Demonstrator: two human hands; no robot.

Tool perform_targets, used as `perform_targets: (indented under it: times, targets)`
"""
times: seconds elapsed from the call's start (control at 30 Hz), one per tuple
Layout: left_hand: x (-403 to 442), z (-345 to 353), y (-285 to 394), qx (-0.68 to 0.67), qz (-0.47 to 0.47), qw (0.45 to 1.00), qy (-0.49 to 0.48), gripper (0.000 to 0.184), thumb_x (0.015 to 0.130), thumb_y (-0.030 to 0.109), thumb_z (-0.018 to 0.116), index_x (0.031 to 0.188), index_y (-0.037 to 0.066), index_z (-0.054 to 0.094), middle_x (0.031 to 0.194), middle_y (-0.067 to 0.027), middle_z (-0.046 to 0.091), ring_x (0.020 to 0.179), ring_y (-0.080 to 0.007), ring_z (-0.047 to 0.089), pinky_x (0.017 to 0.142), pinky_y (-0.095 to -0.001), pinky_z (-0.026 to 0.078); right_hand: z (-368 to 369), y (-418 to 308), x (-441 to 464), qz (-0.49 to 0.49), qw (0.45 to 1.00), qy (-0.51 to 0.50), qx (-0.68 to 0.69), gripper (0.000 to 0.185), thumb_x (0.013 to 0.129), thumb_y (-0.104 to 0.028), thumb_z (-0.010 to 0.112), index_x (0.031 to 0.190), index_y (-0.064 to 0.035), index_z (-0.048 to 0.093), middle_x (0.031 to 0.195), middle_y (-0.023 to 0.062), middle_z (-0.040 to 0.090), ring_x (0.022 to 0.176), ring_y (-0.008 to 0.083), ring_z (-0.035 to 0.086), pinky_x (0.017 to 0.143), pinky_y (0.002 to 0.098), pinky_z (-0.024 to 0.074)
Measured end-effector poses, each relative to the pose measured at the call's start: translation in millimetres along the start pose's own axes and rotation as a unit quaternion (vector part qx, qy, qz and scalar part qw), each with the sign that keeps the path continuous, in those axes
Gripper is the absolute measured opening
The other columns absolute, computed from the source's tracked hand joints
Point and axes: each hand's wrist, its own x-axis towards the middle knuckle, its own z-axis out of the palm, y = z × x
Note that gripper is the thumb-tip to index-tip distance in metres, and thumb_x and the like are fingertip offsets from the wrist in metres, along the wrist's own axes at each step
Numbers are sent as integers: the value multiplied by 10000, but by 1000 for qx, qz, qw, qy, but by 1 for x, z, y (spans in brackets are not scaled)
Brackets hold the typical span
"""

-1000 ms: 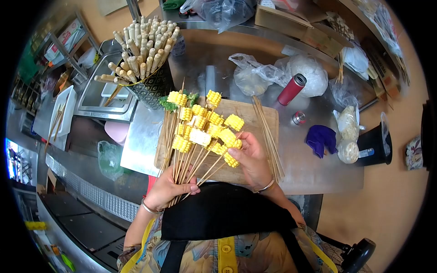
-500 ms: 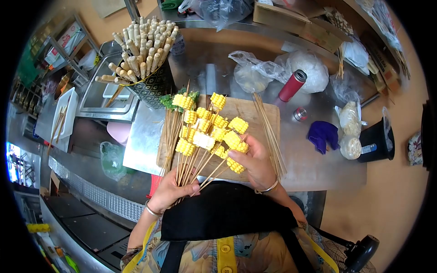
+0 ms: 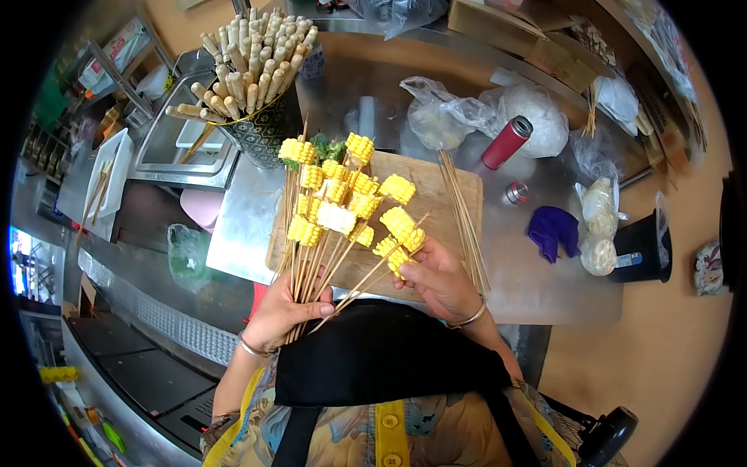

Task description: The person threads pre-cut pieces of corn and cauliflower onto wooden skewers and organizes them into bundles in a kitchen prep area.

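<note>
My left hand (image 3: 286, 313) is wrapped round the lower ends of a bunch of wooden skewers (image 3: 307, 284). Yellow corn pieces (image 3: 334, 191) sit on their upper ends, fanned out above the cutting board (image 3: 436, 191). Between the thumb and fingers of my right hand (image 3: 442, 282) is a corn piece (image 3: 391, 255), on a skewer at the right side of the bunch. Another corn piece (image 3: 401, 222) sits just above it. Green broccoli (image 3: 328, 146) shows partly behind the bunch. Several bare skewers (image 3: 464, 222) lie along the board's right side.
A tall patterned bucket (image 3: 268, 128) full of wooden sticks (image 3: 261, 66) stands at the back left, beside a sink (image 3: 148, 152). On the metal table's right are a red flask (image 3: 507, 143), its cap (image 3: 517, 192), a purple cloth (image 3: 554, 233) and plastic bags (image 3: 533, 117).
The corn bunch and my left hand have shifted slightly left. My right hand has moved a little right and down with its corn piece, widening the gap from the other skewers.
</note>
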Motion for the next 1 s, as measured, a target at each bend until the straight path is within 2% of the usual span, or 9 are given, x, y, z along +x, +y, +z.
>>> perform_targets:
  times: [0.17, 0.23, 0.27, 0.33, 0.43, 0.5, 0.6, 0.77, 1.0]
  targets:
    - [0, -5, 6, -9, -8, 1000, 6, 385, 819, 61, 651, 1138, -7, 447, 857, -73, 592, 766, -127, 603, 715, -250, 524, -7, 12, 0, 8, 997, -14, 81, 426, 844, -77, 611, 1225, -33, 423, 1087, 53, 529, 940, 121, 519, 801, 284, 455]
    - [0, 0, 11, 3, 6, 1000, 20, 352, 842, 73, 624, 1134, -12, 447, 855, -78, 590, 754, -137, 611, 707, -256, 532, -13, 27, 4, 35, 985, -61, 157, 385, 870, -66, 542, 1230, -25, 412, 1050, 69, 514, 877, 151, 507, 797, 300, 428]
    - [0, 2, 13, 15, 17, 999, 31, 322, 865, 86, 598, 1130, -18, 446, 853, -84, 588, 742, -146, 620, 700, -263, 539, -13, 32, 5, 36, 985, -64, 156, 385, 870, -66, 542, 1230, -25, 412, 1050, 69, 514, 877, 151, 507, 797, 300, 428]
    - [3, 7, 15, 3, 17, 999, 32, 314, 869, 75, 587, 1132, -22, 445, 861, -91, 593, 748, -161, 630, 704, -267, 544, -1, 36, 10, 118, 978, -117, 126, 355, 892, -84, 532, 1224, -36, 417, 1035, 63, 514, 874, 141, 509, 794, 287, 427]
    - [7, 12, 21, 8, 10, 999, 31, 298, 874, 45, 567, 1135, -38, 450, 903, -117, 612, 792, -193, 646, 738, -272, 546, 7, 41, 25, 108, 973, -172, 107, 330, 915, -107, 517, 1225, -46, 419, 1023, 49, 512, 865, 126, 510, 771, 275, 427]
    - [11, 11, 17, 39, 16, 999, 13, 301, 866, 27, 571, 1137, -46, 462, 932, -137, 623, 817, -201, 649, 740, -273, 546, 12, 44, 32, 81, 977, -166, 105, 250, 921, -130, 521, 1149, -55, 452, 982, 38, 517, 822, 115, 514, 735, 261, 429]
    - [13, 5, 13, 63, 20, 998, 1, 263, 869, 23, 574, 1117, -23, 500, 985, -100, 637, 866, -169, 636, 762, -264, 530, 12, 57, 44, 66, 986, -112, 101, 88, 917, -123, 528, 969, -82, 470, 899, 11, 525, 751, 92, 515, 651, 223, 421]
    - [14, 2, 12, 19, 25, 998, 62, 244, 829, 18, 614, 1064, -28, 566, 951, -77, 643, 835, -143, 624, 774, -256, 512, 21, 50, 46, 51, 991, -82, 93, 139, 908, -101, 531, 1038, -90, 482, 877, 2, 521, 775, 88, 514, 668, 225, 414]
    - [12, -4, 20, -10, 21, 997, 79, 236, 811, 8, 642, 1041, -15, 592, 881, -41, 633, 791, -115, 613, 733, -225, 495, 12, 58, 48, 52, 981, -111, 151, 181, 894, -69, 530, 1068, -94, 489, 909, 9, 518, 816, 84, 501, 712, 234, 414]
